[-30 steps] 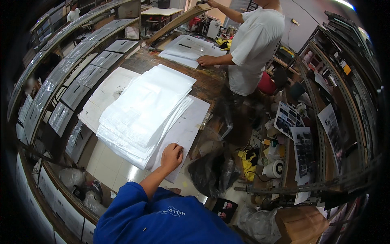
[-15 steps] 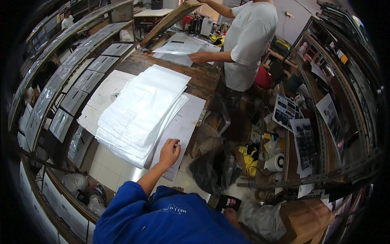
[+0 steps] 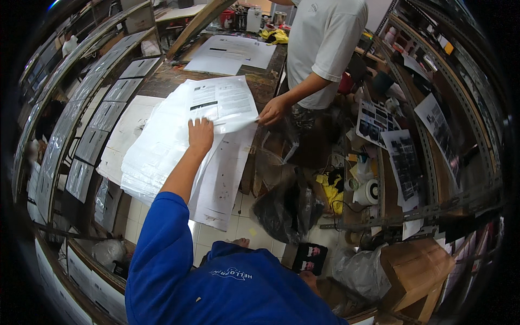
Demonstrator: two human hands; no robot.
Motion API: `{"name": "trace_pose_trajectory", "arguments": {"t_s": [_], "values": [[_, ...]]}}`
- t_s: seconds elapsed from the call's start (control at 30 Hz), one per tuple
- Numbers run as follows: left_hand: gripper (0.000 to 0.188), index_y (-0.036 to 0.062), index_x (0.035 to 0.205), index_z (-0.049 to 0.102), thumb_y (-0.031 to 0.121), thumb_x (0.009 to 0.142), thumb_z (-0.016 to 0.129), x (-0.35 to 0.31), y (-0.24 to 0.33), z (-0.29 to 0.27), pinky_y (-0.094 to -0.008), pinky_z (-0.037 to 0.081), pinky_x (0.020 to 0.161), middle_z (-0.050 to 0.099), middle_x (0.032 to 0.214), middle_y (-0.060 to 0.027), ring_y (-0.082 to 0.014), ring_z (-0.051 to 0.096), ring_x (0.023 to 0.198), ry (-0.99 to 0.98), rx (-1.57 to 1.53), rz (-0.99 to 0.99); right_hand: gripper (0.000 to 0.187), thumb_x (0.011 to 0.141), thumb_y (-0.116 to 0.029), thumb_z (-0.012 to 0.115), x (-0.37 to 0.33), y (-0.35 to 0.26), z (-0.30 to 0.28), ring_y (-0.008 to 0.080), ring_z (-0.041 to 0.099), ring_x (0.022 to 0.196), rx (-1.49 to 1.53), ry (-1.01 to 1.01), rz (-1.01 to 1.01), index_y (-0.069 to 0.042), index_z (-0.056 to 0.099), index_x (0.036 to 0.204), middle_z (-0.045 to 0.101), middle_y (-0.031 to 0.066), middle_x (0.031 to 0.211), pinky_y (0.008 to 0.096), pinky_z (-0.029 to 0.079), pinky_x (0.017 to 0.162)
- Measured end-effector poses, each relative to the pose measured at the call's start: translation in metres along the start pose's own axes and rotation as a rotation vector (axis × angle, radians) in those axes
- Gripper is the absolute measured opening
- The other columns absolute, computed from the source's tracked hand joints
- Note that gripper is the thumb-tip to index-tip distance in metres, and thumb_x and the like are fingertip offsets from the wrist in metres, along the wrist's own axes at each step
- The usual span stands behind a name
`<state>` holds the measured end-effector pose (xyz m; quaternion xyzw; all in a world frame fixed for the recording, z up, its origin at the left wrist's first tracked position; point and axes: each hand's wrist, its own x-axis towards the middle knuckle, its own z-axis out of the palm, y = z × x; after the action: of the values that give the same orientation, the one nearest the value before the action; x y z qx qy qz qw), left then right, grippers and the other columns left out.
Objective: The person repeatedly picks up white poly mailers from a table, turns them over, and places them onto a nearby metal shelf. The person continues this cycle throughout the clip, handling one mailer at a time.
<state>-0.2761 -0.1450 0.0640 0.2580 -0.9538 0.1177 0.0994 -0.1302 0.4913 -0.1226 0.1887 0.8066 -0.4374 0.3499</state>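
Observation:
My left hand [image 3: 201,135] is over the near edge of a printed plastic sheet [image 3: 230,98], its fingers bent on top and its thumb hidden. A co-worker's hand [image 3: 273,110] holds the right corner of the same sheet. Beneath it lies a thick stack of glossy clear-white plastic sheets [image 3: 154,149], fanned a little at the near side. Under the stack a large white paper [image 3: 222,179] hangs past the table's near edge. Low beside my blue shirt, my right hand [image 3: 310,280] shows only in part; its fingers are not clear.
On the wooden table [image 3: 260,86] beyond, another printed sheet [image 3: 227,51] lies below a raised wooden frame [image 3: 203,24]. Racks of sheets [image 3: 103,114] stand left. To the right are shelves, a dark plastic bag [image 3: 287,214] on the floor and a cardboard box [image 3: 417,271].
My left hand has moved forward from beside the stack onto the printed sheet. The co-worker has brought that sheet from under the frame to above the stack.

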Motion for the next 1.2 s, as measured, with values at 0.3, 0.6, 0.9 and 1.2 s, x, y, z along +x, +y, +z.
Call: {"name": "trace_pose_trajectory", "arguments": {"t_s": [0.3, 0.6, 0.9, 1.2], "values": [[0.013, 0.0055, 0.080, 0.065, 0.012, 0.082, 0.054, -0.104, 0.065, -0.036, -0.0384, 0.051, 0.062, 0.061, 0.080, -0.0107, -0.0257, 0.065, 0.073, -0.050, -0.144, 0.181, 0.027, 0.090, -0.019, 0.060, -0.022, -0.032, 0.019, 0.0151, 0.062, 0.075, 0.115, -0.057, -0.235, 0.004, 0.060, 0.105, 0.064, 0.0097, 0.088, 0.0288, 0.051, 0.065], [0.015, 0.0044, 0.094, 0.053, 0.006, 0.079, 0.056, -0.197, 0.132, -0.082, -0.0389, 0.053, 0.052, 0.059, 0.075, -0.0116, -0.0293, 0.065, 0.060, -0.017, -0.568, 0.278, 0.071, 0.095, -0.010, 0.054, -0.075, -0.258, 0.070, 0.0272, 0.053, 0.118, 0.364, -0.756, -0.693, -0.012, 0.011, 0.151, 0.037, 0.0211, 0.142, 0.0376, 0.046, 0.094], [0.031, 0.0001, 0.107, 0.054, 0.009, 0.078, 0.058, -0.242, 0.181, -0.078, -0.0395, 0.052, 0.056, 0.058, 0.084, -0.0138, -0.0297, 0.064, 0.063, -0.076, -0.856, 0.547, 0.047, 0.097, -0.022, 0.052, -0.081, -0.274, 0.072, 0.0169, 0.055, 0.108, 0.180, -0.409, -0.703, -0.002, 0.042, 0.138, 0.052, 0.0136, 0.129, 0.0288, 0.045, 0.092], [0.035, -0.0024, 0.108, 0.058, 0.017, 0.080, 0.066, -0.256, 0.239, -0.138, -0.0395, 0.054, 0.064, 0.056, 0.091, -0.0154, -0.0318, 0.063, 0.071, -0.270, -1.218, 0.987, 0.023, 0.084, -0.012, 0.071, -0.082, -0.242, -0.009, 0.0098, 0.056, 0.083, 0.316, 0.239, -0.611, 0.001, 0.066, 0.102, 0.065, 0.0035, 0.089, 0.0243, 0.047, 0.075]]}}
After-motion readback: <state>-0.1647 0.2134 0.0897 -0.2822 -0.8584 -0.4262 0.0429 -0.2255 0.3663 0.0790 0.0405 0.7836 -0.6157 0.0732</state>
